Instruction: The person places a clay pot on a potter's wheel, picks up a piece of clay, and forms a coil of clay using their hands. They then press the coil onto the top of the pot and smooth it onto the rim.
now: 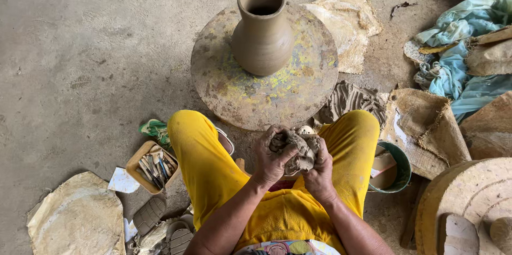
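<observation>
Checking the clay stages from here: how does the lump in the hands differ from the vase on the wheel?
The clay lump is shapeless, rough and creased; the vase is smooth, with a formed belly, neck and open mouth. The lump is much smaller. It is squeezed between the left hand and right hand; the vase stands upright, untouched, on the round wheel. Both are grey-brown clay.

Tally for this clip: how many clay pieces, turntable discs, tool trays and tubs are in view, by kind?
Clay vase: 1
Clay lump, gripped by left hand and right hand: 1
Round turntable discs: 2, one under the vase, one at lower right
Tool tray: 1
Green tub: 1
Total: 6
</observation>
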